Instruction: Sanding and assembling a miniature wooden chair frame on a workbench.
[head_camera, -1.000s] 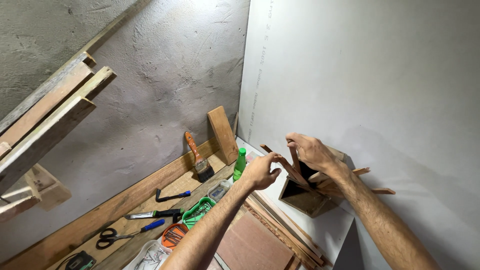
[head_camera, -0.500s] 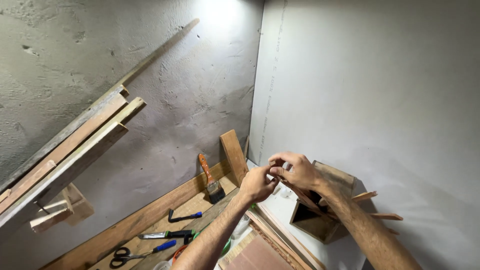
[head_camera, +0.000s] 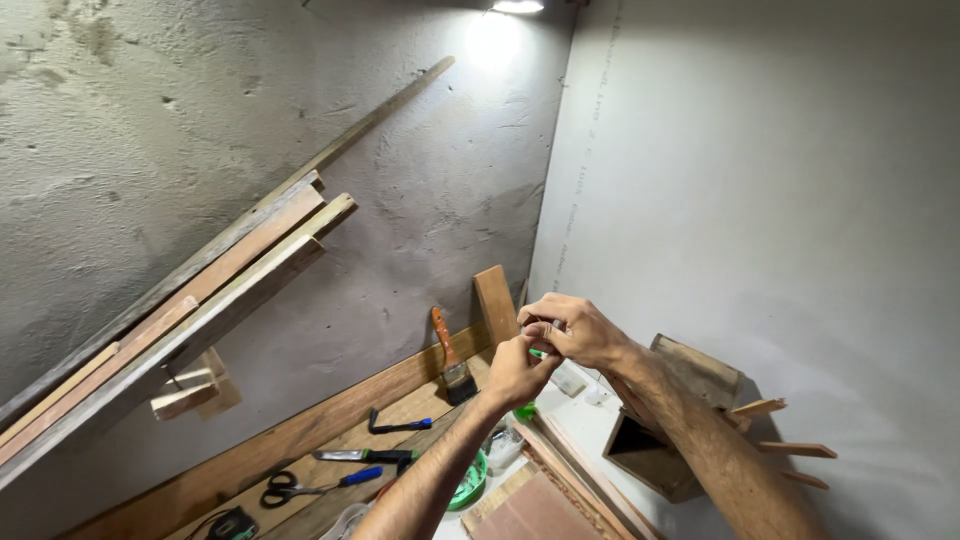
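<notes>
Green small object (head_camera: 540, 351), mostly hidden, pinched between left hand (head_camera: 518, 368) and right hand (head_camera: 572, 330), hands together, above wooden box (head_camera: 668, 432).

Both hands meet mid-frame above the workbench (head_camera: 330, 425): left hand (head_camera: 517, 370) below, right hand (head_camera: 575, 330) above, touching, a small object (head_camera: 545, 325) pinched between them. Paintbrush (head_camera: 452, 360) leans on the wall just left of the hands, short plank (head_camera: 496, 305) upright beside it. Scissors (head_camera: 305, 487) and utility knife (head_camera: 365, 456) lie on the bench further left. Long boards (head_camera: 200, 290) lean against the wall far left. Wooden box (head_camera: 665, 430) sits under the right forearm.
</notes>
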